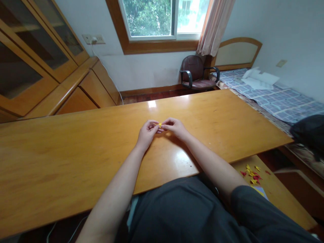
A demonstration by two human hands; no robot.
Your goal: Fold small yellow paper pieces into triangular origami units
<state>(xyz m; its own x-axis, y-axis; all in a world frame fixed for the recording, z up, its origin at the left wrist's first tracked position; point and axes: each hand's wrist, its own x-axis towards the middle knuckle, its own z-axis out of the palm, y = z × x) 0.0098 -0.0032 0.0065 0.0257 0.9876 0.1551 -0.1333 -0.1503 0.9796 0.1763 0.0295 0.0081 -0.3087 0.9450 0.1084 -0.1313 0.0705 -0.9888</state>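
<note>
A small yellow origami piece (160,125), of folded paper, is held between my two hands just above the wooden desk (76,148). My left hand (148,132) pinches its left side with thumb and fingers. From the other side, the thumb and forefinger of my right hand (174,126) close on it. Its exact shape is too small to make out and is partly covered by my fingertips. Several yellow and red folded paper figures (252,173), which look like paper cranes, lie in a loose pile on a lower wooden surface by my right elbow.
Beside the pile lie some flat paper sheets (260,191), partly behind my sleeve. A brown armchair (193,71) stands past the far edge. To the right are a bed (278,98) and a black bag (310,133). Wooden cabinets (73,86) line the left wall.
</note>
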